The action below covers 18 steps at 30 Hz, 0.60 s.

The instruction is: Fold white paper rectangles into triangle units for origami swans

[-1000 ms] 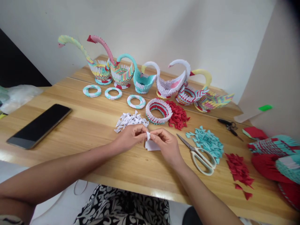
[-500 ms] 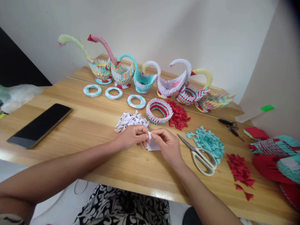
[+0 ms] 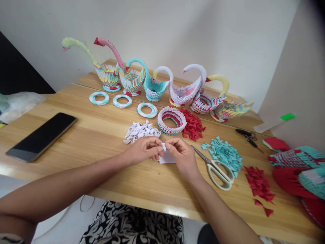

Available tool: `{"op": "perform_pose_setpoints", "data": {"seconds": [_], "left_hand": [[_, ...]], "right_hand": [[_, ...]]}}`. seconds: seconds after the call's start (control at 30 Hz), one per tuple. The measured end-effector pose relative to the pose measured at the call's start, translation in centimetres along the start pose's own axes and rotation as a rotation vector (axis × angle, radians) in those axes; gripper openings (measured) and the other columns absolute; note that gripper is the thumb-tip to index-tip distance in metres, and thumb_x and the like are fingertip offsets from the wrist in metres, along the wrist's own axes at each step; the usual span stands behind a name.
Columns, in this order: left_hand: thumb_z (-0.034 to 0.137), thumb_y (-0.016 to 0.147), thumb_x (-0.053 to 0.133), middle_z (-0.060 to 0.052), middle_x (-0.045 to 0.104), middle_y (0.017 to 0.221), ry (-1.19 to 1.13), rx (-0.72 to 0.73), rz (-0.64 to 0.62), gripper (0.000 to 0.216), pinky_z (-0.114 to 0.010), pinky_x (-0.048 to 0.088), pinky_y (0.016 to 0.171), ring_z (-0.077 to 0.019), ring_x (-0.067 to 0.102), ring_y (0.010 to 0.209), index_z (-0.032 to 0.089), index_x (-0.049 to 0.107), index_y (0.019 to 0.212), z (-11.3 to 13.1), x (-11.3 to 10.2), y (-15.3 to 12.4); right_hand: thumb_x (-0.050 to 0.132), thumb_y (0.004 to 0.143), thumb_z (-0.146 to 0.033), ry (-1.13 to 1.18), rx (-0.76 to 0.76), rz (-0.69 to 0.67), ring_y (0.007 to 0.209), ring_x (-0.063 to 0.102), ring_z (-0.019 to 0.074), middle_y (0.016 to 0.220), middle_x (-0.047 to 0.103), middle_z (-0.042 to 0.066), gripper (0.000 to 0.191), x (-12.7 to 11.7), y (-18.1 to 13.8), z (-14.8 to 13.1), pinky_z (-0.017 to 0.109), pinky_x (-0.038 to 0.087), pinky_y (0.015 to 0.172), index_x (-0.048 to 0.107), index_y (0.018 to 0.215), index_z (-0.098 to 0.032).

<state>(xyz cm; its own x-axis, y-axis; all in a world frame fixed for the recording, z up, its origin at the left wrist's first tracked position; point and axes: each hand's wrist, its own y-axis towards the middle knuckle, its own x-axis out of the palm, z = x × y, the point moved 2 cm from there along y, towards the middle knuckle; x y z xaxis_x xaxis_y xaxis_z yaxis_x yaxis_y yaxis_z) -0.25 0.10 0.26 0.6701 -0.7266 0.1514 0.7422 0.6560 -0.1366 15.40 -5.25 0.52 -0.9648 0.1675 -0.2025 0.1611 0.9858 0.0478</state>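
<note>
Well, paper between fingers, swan baskets beyond

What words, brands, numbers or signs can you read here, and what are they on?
None can be read.
Held paper: no lettering visible.
White pieces: any marks are too small to read.
Phone: dark screen, no lettering visible.
Scissors: no legible brand.

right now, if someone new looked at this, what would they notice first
Probably the row of paper swans along the back of the wooden table, their long necks arching. In front lie three turquoise-and-white paper rings, with a taller striped paper ring to their right. Nearer, the left hand and right hand pinch a small white paper piece.
</note>
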Motion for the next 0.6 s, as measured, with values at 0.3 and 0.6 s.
{"op": "perform_pose_setpoints", "data": {"seconds": [0.3,0.6], "left_hand": [[0.027,0.077,0.064,0.0,0.064,0.068,-0.005,0.005,0.084,0.017,-0.022,0.051,0.057,-0.0088,0.061,0.056,0.014,0.054,0.081,-0.47,0.01,0.27],[0.024,0.081,0.06,0.0,0.063,0.066,0.142,0.132,0.13,0.012,-0.019,0.046,0.056,-0.0085,0.059,0.058,0.012,0.058,0.078,0.09,-0.14,-0.2]], "right_hand": [[0.065,0.082,-0.035,0.045,0.017,-0.058,0.067,0.059,0.0139,0.076,0.067,0.001,0.018,0.52,-0.11,0.15,0.024,0.045,0.061,0.065,0.09,-0.019],[0.064,0.084,-0.031,-0.102,-0.066,-0.045,0.074,0.061,0.0146,0.084,0.069,0.001,0.013,0.05,-0.07,0.27,0.024,0.045,0.066,0.069,0.087,-0.02]]}}
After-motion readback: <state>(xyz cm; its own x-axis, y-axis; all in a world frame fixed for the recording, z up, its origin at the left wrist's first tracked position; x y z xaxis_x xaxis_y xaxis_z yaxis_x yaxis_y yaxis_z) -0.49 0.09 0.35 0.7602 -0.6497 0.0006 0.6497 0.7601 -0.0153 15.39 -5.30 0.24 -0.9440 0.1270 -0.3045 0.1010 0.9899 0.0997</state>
